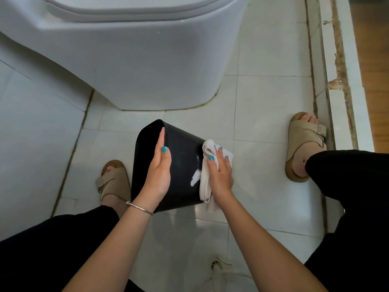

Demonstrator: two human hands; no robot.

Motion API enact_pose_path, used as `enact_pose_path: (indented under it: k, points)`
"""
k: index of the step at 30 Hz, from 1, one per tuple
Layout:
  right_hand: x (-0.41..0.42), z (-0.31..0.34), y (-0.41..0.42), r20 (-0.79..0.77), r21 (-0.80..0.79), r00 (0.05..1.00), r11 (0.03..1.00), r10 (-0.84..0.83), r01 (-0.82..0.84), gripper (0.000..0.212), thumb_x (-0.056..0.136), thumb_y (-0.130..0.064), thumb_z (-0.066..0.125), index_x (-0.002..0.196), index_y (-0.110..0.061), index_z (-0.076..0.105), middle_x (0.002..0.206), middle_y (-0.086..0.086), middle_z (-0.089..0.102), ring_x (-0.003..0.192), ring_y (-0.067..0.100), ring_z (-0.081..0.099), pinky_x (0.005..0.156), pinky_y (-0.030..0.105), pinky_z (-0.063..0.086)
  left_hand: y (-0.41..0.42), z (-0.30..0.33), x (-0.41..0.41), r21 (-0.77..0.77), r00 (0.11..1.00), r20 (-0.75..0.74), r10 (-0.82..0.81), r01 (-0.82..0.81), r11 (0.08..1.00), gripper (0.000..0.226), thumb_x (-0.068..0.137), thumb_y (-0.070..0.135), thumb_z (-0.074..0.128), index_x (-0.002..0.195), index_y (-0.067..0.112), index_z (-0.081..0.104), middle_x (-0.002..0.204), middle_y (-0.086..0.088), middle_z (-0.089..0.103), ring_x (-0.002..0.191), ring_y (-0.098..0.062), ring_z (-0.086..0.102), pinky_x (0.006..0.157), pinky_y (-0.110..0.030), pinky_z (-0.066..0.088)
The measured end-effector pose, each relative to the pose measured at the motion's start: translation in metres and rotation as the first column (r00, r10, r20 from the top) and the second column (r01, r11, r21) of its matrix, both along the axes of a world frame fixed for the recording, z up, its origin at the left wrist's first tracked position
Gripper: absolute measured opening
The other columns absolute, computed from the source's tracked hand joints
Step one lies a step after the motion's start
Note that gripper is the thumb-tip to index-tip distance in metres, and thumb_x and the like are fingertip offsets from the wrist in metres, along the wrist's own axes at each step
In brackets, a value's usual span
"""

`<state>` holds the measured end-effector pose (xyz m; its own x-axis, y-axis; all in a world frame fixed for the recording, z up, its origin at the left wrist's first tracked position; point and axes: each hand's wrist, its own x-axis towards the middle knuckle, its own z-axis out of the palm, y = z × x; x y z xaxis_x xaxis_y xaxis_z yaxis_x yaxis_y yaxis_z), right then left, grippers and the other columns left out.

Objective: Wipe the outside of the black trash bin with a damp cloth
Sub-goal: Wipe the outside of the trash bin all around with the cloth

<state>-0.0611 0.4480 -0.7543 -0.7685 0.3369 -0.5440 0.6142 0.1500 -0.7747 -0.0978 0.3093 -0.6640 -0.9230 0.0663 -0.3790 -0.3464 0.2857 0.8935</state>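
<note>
as left hand (159, 171) fingers grip one black bin (185, 157), straight right hand (220, 173) fingers press one cloth (205, 184).

The bin (181, 165) is black. The cloth (207, 178) is white. The toilet (126, 60) is white. The 2 sandals (305, 140) are tan.

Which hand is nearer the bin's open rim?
Left. The left hand holds the black bin at its open rim; the right hand presses the white cloth on the bin's side, nearer the base.
</note>
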Motion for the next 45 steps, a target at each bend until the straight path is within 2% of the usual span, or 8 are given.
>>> enact_pose_path:
  k: [7, 10, 17, 23, 27, 30, 36, 45]
  points:
    - [0.005, 0.044, -0.022, -0.131, -0.02, 0.984, 0.992, 0.119, -0.123, 0.038, 0.098, -0.052, 0.033, 0.121, -0.07, 0.009, 0.157, -0.025, 0.012, 0.146, 0.001, 0.001, 0.117, 0.041, 0.003, 0.007, -0.001, 0.0, 0.033, 0.999, -0.029, -0.03, 0.031, 0.999, 0.045, 0.105, 0.03, 0.023, 0.148, 0.041, 0.016, 0.145, 0.032, 0.017, 0.129, 0.019, 0.016, 0.1, -0.002, 0.017]
    - [0.005, 0.061, -0.037, -0.201, -0.019, 0.958, 0.977, 0.203, -0.211, 0.038, 0.089, -0.057, 0.027, 0.118, -0.075, 0.01, 0.15, -0.035, 0.01, 0.145, -0.003, -0.002, 0.118, 0.043, -0.001, 0.005, -0.002, 0.003, 0.054, 1.0, -0.029, -0.008, 0.01, 0.998, 0.044, 0.105, 0.034, 0.023, 0.147, 0.045, 0.016, 0.146, 0.029, 0.021, 0.131, 0.014, 0.024, 0.109, -0.012, 0.021]
    - [0.006, 0.074, -0.049, -0.276, -0.026, 0.943, 0.979, 0.187, -0.202, 0.037, 0.082, -0.067, 0.031, 0.116, -0.076, 0.017, 0.144, -0.042, 0.009, 0.14, -0.01, -0.002, 0.119, 0.046, 0.002, 0.017, 0.002, 0.001, 0.174, 0.999, 0.037, 0.01, -0.016, 0.985, 0.045, 0.102, 0.042, 0.012, 0.146, 0.043, 0.02, 0.122, 0.022, 0.051, 0.101, 0.015, 0.056, 0.076, -0.005, 0.046]
    - [0.003, 0.062, -0.045, -0.284, 0.088, 0.938, 0.979, 0.201, -0.183, 0.046, 0.08, -0.072, 0.028, 0.121, -0.073, 0.007, 0.153, -0.032, 0.009, 0.144, -0.004, -0.004, 0.12, 0.048, 0.008, 0.02, 0.001, -0.003, 0.167, 0.999, 0.039, -0.008, 0.002, 0.986, 0.053, 0.092, 0.06, 0.013, 0.143, 0.052, 0.02, 0.14, 0.014, 0.042, 0.113, 0.011, 0.049, 0.091, -0.011, 0.042]
    - [-0.001, 0.062, -0.052, -0.249, 0.141, 0.927, 0.958, 0.28, -0.252, 0.05, 0.088, -0.056, 0.037, 0.129, -0.063, 0.01, 0.157, -0.024, 0.01, 0.145, -0.001, -0.005, 0.119, 0.05, 0.006, 0.006, 0.003, -0.002, 0.097, 1.0, 0.003, 0.019, -0.02, 0.995, 0.064, 0.085, 0.062, 0.014, 0.147, 0.046, 0.016, 0.152, 0.007, 0.032, 0.131, -0.002, 0.039, 0.097, -0.01, 0.034]
    - [-0.003, 0.057, -0.057, -0.25, 0.192, 0.915, 0.943, 0.316, -0.273, 0.055, 0.091, -0.052, 0.039, 0.138, -0.056, 0.011, 0.158, -0.023, 0.009, 0.147, 0.005, -0.005, 0.119, 0.05, 0.007, 0.0, 0.005, 0.0, 0.045, 1.0, 0.001, 0.021, -0.021, 0.999, 0.068, 0.083, 0.064, 0.013, 0.148, 0.045, 0.014, 0.153, 0.01, 0.029, 0.127, 0.002, 0.036, 0.09, -0.005, 0.033]
    - [-0.009, 0.037, -0.039, -0.24, 0.156, 0.941, 0.967, 0.237, -0.203, 0.057, 0.095, -0.049, 0.045, 0.145, -0.048, 0.017, 0.158, -0.021, 0.013, 0.148, 0.007, -0.001, 0.119, 0.05, 0.01, 0.005, 0.006, 0.001, 0.001, 0.999, -0.006, 0.033, -0.033, 0.999, 0.052, 0.099, 0.047, 0.011, 0.15, 0.04, 0.012, 0.156, 0.018, 0.014, 0.131, 0.009, 0.016, 0.104, -0.013, 0.016]
    - [-0.025, -0.01, -0.004, -0.077, 0.14, 0.993, 0.987, 0.09, -0.078, 0.061, 0.095, -0.048, 0.048, 0.15, -0.04, 0.022, 0.158, -0.013, 0.021, 0.148, 0.014, 0.01, 0.118, 0.041, 0.019, 0.001, 0.001, 0.003, 0.02, 0.997, 0.017, 0.069, -0.069, 0.997, 0.046, 0.104, 0.038, 0.021, 0.149, 0.045, 0.016, 0.152, 0.027, 0.017, 0.137, 0.008, 0.017, 0.112, -0.019, 0.015]
